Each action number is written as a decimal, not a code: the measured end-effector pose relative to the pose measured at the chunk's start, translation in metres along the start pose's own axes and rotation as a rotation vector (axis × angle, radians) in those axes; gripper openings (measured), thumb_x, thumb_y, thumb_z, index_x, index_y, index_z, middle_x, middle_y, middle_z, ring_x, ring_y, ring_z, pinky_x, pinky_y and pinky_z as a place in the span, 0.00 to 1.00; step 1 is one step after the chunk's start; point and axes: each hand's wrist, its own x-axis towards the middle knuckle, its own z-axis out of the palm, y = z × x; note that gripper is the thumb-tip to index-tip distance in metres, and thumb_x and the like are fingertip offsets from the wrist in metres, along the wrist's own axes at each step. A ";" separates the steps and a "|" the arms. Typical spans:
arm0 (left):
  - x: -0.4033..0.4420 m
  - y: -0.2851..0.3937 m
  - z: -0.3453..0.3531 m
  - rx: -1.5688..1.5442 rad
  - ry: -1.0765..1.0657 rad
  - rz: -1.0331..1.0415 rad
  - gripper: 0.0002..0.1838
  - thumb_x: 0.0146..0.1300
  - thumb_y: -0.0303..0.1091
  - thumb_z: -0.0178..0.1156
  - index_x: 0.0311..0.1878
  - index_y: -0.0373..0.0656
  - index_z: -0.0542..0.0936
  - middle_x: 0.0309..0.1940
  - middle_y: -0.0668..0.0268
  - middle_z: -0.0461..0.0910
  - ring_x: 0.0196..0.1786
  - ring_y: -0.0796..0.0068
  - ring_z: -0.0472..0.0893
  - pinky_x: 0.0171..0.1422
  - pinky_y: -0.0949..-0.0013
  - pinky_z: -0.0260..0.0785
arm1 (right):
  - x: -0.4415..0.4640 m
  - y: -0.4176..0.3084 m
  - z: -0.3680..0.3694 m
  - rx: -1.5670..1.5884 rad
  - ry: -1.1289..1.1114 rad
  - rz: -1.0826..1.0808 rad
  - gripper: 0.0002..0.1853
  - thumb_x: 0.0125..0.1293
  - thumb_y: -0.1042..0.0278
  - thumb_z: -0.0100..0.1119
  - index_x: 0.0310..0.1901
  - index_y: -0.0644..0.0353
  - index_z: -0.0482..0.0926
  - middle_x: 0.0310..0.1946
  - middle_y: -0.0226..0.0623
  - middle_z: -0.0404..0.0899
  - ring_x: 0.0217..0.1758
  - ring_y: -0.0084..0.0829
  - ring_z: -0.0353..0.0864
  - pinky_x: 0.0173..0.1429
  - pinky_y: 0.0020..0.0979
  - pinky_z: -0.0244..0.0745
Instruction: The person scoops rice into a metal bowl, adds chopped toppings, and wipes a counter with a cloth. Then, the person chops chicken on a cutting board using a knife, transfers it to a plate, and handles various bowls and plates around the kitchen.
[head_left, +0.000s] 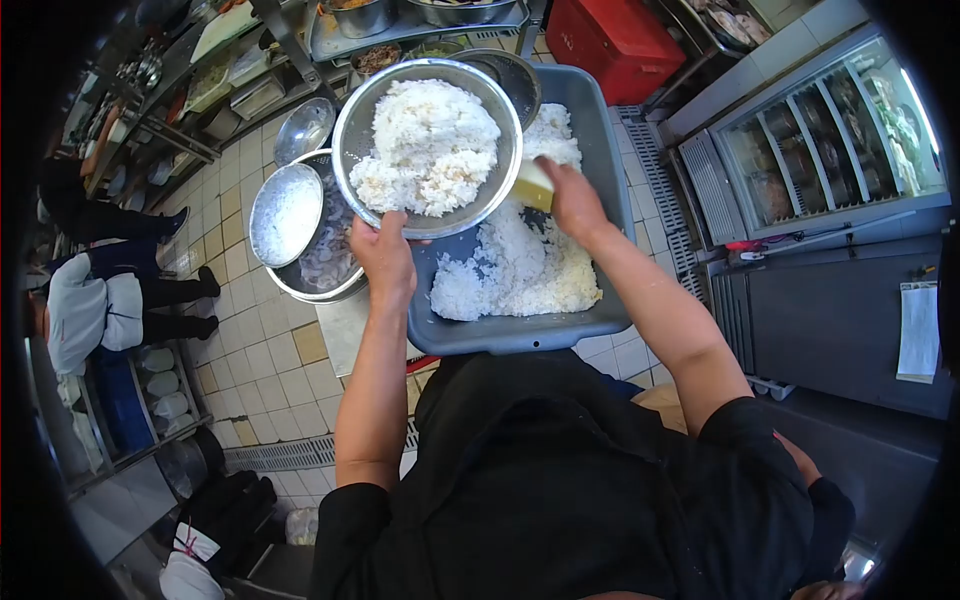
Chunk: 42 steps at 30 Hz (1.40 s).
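So the left hand (382, 252) has a thumb hooked over the near rim of a wide metal bowl (513, 150), grip pretty narrow, holding it over the far left part of a big gray tub (601, 100). There's a big heap of white rice (435, 130) in the bowl, with some of its metal side showing around it. The right hand (577, 200) is just right of the bowl, fingers closed around a pale yellow tool (534, 186). That one's blurry, so I can't tell its exact shape. More loose rice (535, 268) sits in the tub, a big patch at the near end and another at the far end. A dark pan (510, 82) is at the tub's far left corner, partly behind the bowl. Over on the left, a small strainer (287, 213) full of something white rests on a larger basin (317, 297) with grayish, wet-looking food in it. Farther off there's a red box (615, 45), a glass-door fridge (835, 135) on the right, and a person in a white top (78, 315) on the left
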 end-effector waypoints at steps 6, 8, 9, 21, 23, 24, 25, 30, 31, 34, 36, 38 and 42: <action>-0.002 -0.007 -0.011 -0.008 -0.001 0.000 0.15 0.56 0.21 0.53 0.49 0.34 0.73 0.36 0.62 0.80 0.29 0.74 0.80 0.23 0.71 0.74 | -0.004 -0.004 0.000 0.023 -0.274 -0.053 0.27 0.59 0.76 0.53 0.62 0.46 0.71 0.42 0.50 0.78 0.47 0.51 0.78 0.53 0.45 0.73; 0.003 -0.012 -0.008 0.034 -0.011 0.066 0.15 0.56 0.21 0.51 0.47 0.32 0.76 0.37 0.64 0.80 0.34 0.78 0.79 0.38 0.75 0.73 | -0.005 0.000 0.004 0.013 -0.340 -0.109 0.28 0.59 0.75 0.53 0.63 0.45 0.70 0.41 0.51 0.78 0.47 0.51 0.79 0.53 0.45 0.73; 0.004 -0.014 -0.010 0.036 -0.011 0.072 0.15 0.56 0.21 0.51 0.47 0.32 0.76 0.37 0.64 0.80 0.34 0.78 0.79 0.38 0.75 0.73 | -0.006 0.001 0.006 -0.002 -0.402 -0.151 0.29 0.59 0.75 0.54 0.63 0.44 0.70 0.41 0.51 0.78 0.47 0.51 0.79 0.54 0.45 0.73; 0.011 -0.033 -0.019 0.618 0.009 0.084 0.09 0.57 0.29 0.56 0.38 0.35 0.77 0.27 0.67 0.77 0.31 0.79 0.73 0.35 0.70 0.67 | -0.013 -0.005 -0.023 0.174 -0.678 -0.159 0.22 0.55 0.73 0.61 0.54 0.54 0.78 0.47 0.50 0.81 0.54 0.50 0.78 0.57 0.42 0.72; -0.003 0.001 0.004 0.525 0.044 0.046 0.10 0.57 0.28 0.54 0.40 0.34 0.78 0.27 0.68 0.78 0.31 0.82 0.73 0.35 0.72 0.68 | -0.014 -0.002 -0.038 0.222 -0.684 -0.149 0.25 0.52 0.79 0.53 0.54 0.56 0.77 0.49 0.52 0.79 0.56 0.49 0.78 0.58 0.41 0.71; -0.006 0.012 0.008 0.515 0.037 -0.053 0.10 0.57 0.26 0.53 0.41 0.34 0.78 0.27 0.67 0.79 0.28 0.82 0.75 0.32 0.73 0.69 | -0.014 0.010 -0.036 0.213 -0.727 -0.228 0.25 0.49 0.80 0.50 0.53 0.60 0.77 0.47 0.52 0.81 0.53 0.46 0.80 0.58 0.38 0.72; -0.001 0.005 0.007 0.520 0.038 -0.041 0.10 0.57 0.26 0.53 0.41 0.34 0.78 0.27 0.67 0.79 0.28 0.82 0.75 0.32 0.73 0.69 | -0.012 0.017 -0.033 0.218 -0.719 -0.237 0.25 0.49 0.80 0.50 0.53 0.60 0.77 0.47 0.52 0.81 0.53 0.46 0.80 0.58 0.38 0.72; 0.005 0.005 0.014 0.386 0.087 -0.051 0.11 0.57 0.26 0.51 0.41 0.33 0.78 0.25 0.60 0.81 0.21 0.73 0.79 0.26 0.68 0.73 | -0.013 0.033 -0.054 0.690 -0.994 0.091 0.26 0.50 0.79 0.54 0.55 0.65 0.76 0.46 0.35 0.81 0.50 0.28 0.78 0.58 0.30 0.72; 0.008 -0.003 0.012 0.409 0.088 -0.022 0.11 0.57 0.26 0.51 0.41 0.33 0.78 0.25 0.59 0.81 0.22 0.73 0.79 0.26 0.68 0.73 | -0.011 0.037 -0.063 0.749 -0.987 0.129 0.26 0.50 0.79 0.54 0.56 0.65 0.75 0.47 0.34 0.81 0.50 0.28 0.78 0.59 0.30 0.72; 0.002 0.003 0.012 0.459 0.087 0.067 0.10 0.58 0.25 0.51 0.41 0.34 0.78 0.27 0.60 0.81 0.21 0.73 0.79 0.23 0.68 0.74 | -0.005 0.022 -0.118 0.893 -0.834 0.195 0.26 0.53 0.79 0.54 0.58 0.67 0.73 0.48 0.35 0.80 0.50 0.25 0.77 0.58 0.29 0.72; -0.003 0.006 0.016 0.299 0.019 -0.039 0.11 0.57 0.24 0.51 0.42 0.33 0.77 0.29 0.61 0.81 0.22 0.74 0.79 0.21 0.70 0.73 | 0.005 0.022 -0.147 0.900 -0.670 0.230 0.26 0.55 0.79 0.52 0.59 0.67 0.72 0.48 0.35 0.79 0.50 0.23 0.76 0.57 0.28 0.72; -0.010 0.000 0.014 0.231 -0.007 -0.114 0.12 0.57 0.23 0.51 0.44 0.32 0.77 0.31 0.61 0.81 0.24 0.74 0.80 0.21 0.72 0.73 | 0.004 0.001 -0.170 0.925 -0.428 0.123 0.24 0.57 0.78 0.51 0.59 0.67 0.71 0.48 0.35 0.79 0.49 0.23 0.77 0.54 0.28 0.73; -0.025 -0.007 0.025 0.197 -0.056 -0.251 0.13 0.56 0.23 0.51 0.45 0.33 0.76 0.33 0.59 0.82 0.24 0.72 0.81 0.20 0.72 0.73 | 0.011 -0.052 -0.180 0.512 -0.007 -0.200 0.23 0.59 0.77 0.45 0.58 0.66 0.70 0.48 0.45 0.78 0.48 0.36 0.80 0.55 0.32 0.73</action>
